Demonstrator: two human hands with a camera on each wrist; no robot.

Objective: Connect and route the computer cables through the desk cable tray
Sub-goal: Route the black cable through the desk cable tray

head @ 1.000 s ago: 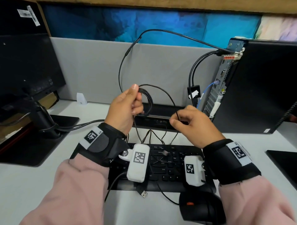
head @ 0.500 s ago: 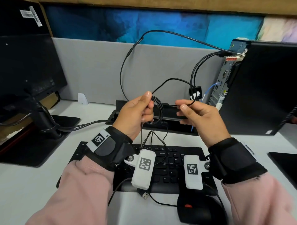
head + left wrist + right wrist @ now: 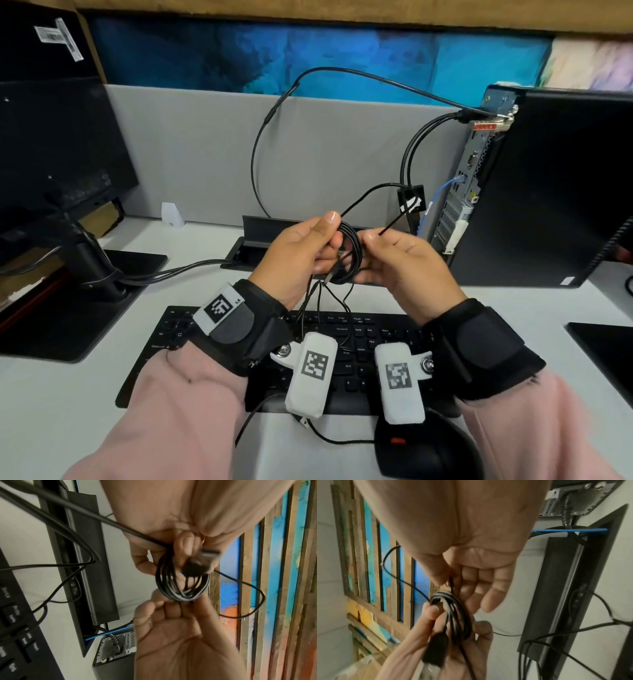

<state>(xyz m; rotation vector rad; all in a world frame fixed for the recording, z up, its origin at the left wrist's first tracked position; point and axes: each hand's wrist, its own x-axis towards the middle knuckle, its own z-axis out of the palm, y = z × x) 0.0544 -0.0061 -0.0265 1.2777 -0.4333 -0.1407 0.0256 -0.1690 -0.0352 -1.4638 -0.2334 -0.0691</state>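
Observation:
A thin black cable is wound into a small coil (image 3: 350, 255), and my left hand (image 3: 334, 240) grips it above the keyboard. The coil (image 3: 181, 586) and its USB plug (image 3: 200, 561) show between my curled fingers in the left wrist view. My right hand (image 3: 368, 250) sits against the coil and pinches a loose strand (image 3: 394, 222) between thumb and forefinger. That strand loops up and back to the coil. The desk cable tray (image 3: 239, 253) lies just behind my hands, its lid (image 3: 270, 222) raised. Monitor cables run into it from the left.
The black computer tower (image 3: 548, 192) stands at the right, back ports facing me, with black cables and a blue cable (image 3: 442, 192) plugged in. The keyboard (image 3: 363, 335) and mouse (image 3: 421, 445) lie below my wrists, a loose USB plug (image 3: 304, 422) beside them. A monitor stand (image 3: 85, 274) is at left.
My right hand has moved left to meet the coil in my left hand. The free loop of cable between them has grown shorter.

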